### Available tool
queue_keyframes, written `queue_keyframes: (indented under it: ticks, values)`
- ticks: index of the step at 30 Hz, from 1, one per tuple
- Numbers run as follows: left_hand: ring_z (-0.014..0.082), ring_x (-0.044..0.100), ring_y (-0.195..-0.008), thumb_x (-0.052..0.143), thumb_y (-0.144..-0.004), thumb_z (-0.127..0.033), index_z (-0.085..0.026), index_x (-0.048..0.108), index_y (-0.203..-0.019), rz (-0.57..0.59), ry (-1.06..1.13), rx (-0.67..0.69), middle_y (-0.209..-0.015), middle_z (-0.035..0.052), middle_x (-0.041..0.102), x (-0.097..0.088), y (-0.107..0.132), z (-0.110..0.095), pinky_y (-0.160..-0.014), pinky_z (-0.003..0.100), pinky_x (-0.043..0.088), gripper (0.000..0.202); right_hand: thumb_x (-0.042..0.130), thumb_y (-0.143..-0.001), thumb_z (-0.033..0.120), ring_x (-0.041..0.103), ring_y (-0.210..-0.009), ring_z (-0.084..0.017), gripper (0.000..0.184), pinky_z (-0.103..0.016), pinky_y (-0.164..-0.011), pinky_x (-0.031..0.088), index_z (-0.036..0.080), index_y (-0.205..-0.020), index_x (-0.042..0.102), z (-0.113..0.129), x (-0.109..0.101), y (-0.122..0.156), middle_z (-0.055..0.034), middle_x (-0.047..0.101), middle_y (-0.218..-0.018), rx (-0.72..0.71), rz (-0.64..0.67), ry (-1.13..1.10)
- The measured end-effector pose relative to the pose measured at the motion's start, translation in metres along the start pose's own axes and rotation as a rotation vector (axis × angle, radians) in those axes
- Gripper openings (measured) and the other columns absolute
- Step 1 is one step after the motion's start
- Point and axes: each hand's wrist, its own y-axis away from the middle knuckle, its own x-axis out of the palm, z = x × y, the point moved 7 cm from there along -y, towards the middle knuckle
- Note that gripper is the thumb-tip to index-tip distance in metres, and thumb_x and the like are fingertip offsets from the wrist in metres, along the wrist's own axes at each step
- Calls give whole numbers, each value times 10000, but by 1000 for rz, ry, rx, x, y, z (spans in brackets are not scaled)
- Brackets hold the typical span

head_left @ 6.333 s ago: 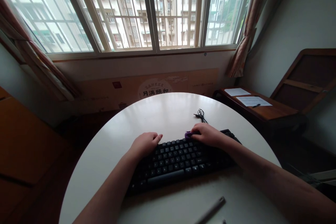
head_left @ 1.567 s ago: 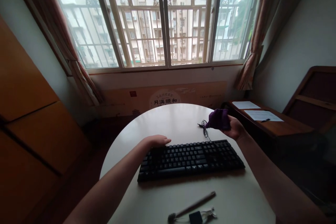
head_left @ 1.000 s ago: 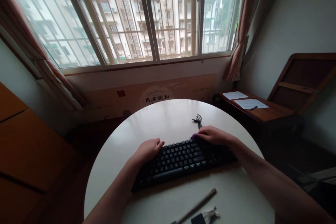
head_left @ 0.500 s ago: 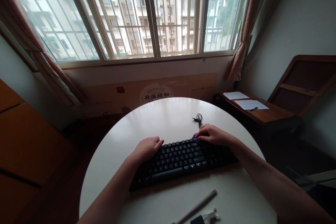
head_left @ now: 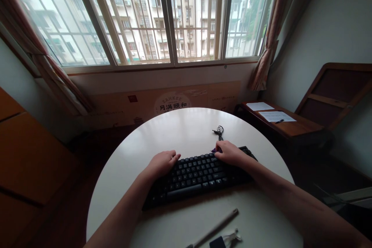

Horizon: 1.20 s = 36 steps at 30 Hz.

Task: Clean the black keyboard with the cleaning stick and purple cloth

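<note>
A black keyboard [head_left: 196, 174] lies at a slant on the round white table [head_left: 128, 162]. My left hand [head_left: 163, 162] is closed around its upper left corner, thumb along the top edge. At the upper right part of the keys, my right hand [head_left: 229, 152] pinches a small purple cloth [head_left: 214, 150], mostly hidden under the fingers. That hand and forearm cover part of the keyboard's right side. A bundled black cable [head_left: 219, 131] rests just beyond the right hand.
Near me on the table lie a grey stick-like tool [head_left: 216, 228] and a small dark blue item with metal parts [head_left: 217, 242]. At right, a wooden chair [head_left: 308, 124] holds paper sheets [head_left: 276, 116] and a pen [head_left: 279, 121]. A barred window is ahead.
My right hand has shifted slightly left along the keyboard's top edge with the purple cloth, uncovering its upper right corner. The left hand stays in nearly the same place.
</note>
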Motion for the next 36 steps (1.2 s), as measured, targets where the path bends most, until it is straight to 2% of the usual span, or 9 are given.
queue_keyframes:
  ticks: [7, 13, 18, 23, 29, 36]
  values:
    - [253, 620, -843, 289, -943, -500, -221, 604, -825, -2, -6, 4, -910, 77, 691, 0, 0, 0, -675, 315, 403, 437, 527, -817, 245, 588, -840, -197, 128, -272, -720, 392, 162, -836, 622, -4, -1, -2, -86, 670, -913, -20, 30, -32]
    - [256, 619, -839, 291, -938, -504, -221, 607, -827, -3, 10, -1, -913, 79, 691, 0, 0, 1, -673, 319, 402, 439, 584, -753, 247, 595, -845, -191, 172, -261, -723, 416, 166, -893, 641, -6, -5, 0, -69, 671, -946, -55, 117, -85]
    - [252, 615, -836, 291, -938, -512, -222, 598, -808, -6, 20, 1, -899, 74, 688, 1, 0, 1, -668, 316, 401, 442, 580, -755, 255, 603, -833, -198, 185, -260, -692, 419, 156, -892, 654, -6, -3, -1, -84, 681, -949, -11, 103, -95]
    - [248, 612, -828, 296, -940, -509, -221, 588, -794, -9, 27, 0, -889, 71, 684, 0, -1, 1, -665, 315, 399, 435, 546, -786, 264, 616, -872, -214, 201, -280, -737, 426, 159, -898, 675, -10, -2, -3, -87, 696, -960, 14, 77, -100]
    - [249, 612, -826, 305, -933, -522, -222, 599, -793, -9, 35, -6, -881, 69, 685, -1, 0, 1, -658, 313, 398, 442, 584, -746, 256, 630, -846, -201, 218, -260, -713, 451, 168, -912, 694, -12, -6, -1, -66, 707, -951, -16, 150, -134]
    - [259, 611, -828, 284, -933, -520, -224, 602, -804, -9, 26, 3, -889, 75, 687, 0, -2, 1, -680, 328, 405, 454, 575, -773, 255, 633, -850, -215, 184, -274, -710, 438, 158, -871, 698, -11, -3, -3, -86, 712, -932, 29, 55, -111]
